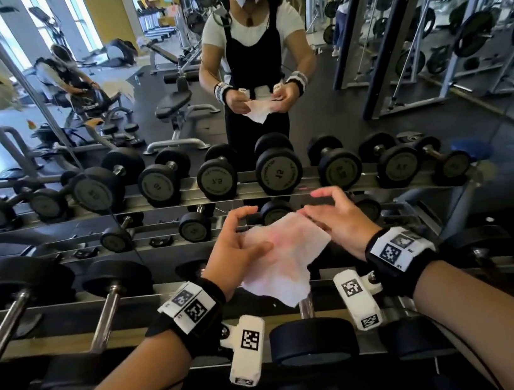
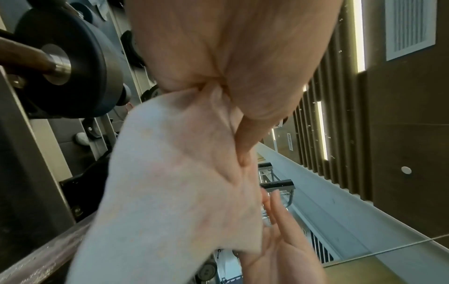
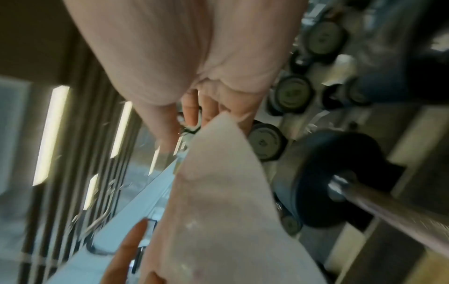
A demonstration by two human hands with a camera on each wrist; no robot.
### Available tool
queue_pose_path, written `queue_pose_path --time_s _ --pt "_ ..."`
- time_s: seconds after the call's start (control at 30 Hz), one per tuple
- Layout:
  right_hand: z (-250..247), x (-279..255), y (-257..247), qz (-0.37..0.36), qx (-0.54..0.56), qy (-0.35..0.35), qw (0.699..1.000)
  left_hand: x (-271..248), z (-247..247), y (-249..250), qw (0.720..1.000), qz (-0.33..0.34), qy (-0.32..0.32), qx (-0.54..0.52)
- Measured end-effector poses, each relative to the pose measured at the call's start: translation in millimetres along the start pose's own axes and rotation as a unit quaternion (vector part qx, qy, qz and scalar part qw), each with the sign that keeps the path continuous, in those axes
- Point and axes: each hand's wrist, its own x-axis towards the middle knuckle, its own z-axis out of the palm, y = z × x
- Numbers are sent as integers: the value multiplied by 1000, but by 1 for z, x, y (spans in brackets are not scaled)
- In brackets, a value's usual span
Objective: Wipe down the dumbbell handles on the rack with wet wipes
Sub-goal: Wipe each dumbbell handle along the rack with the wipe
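- Head view: you stand at the dumbbell rack (image 1: 200, 318) facing a mirror. Your left hand (image 1: 236, 247) and right hand (image 1: 334, 217) hold one wet wipe (image 1: 286, 257) between them, above the near row. The left thumb clamps the wipe's left edge against the fingers; the right fingers pinch its far right corner. The wipe hangs spread and touches no handle.
- Just below the wipe, a short piece of one dumbbell handle (image 1: 305, 307) shows. More bare handles (image 1: 9, 320) lie to the left.
- Left wrist view: the wipe (image 2: 170, 182) is gathered in the fold between your left thumb and palm, firmly gripped. A dumbbell head (image 2: 73, 63) sits to the left, apart from the wipe.
- Right wrist view: blurred, but the right fingers (image 3: 233, 100) nip the wipe's (image 3: 218, 211) upper corner. A handle (image 3: 388, 207) runs by on the right, untouched.
- My judgement: you are readying the wipe. I cannot tell which handles are already wiped; none looks wet.
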Motion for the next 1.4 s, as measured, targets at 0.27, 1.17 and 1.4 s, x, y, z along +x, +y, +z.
queue_pose_path --time_s 0.27,1.17,1.4 --pt "27 -16 47 115 156 -14 981 3 -3 -17 995 7 79 67" --pt "39 -3 -1 -100 -271 -90 953 11 -18 -19 963 14 -70 261" --pt "35 -5 23 126 58 -31 990 9 -11 -42 990 -76 37 -112"
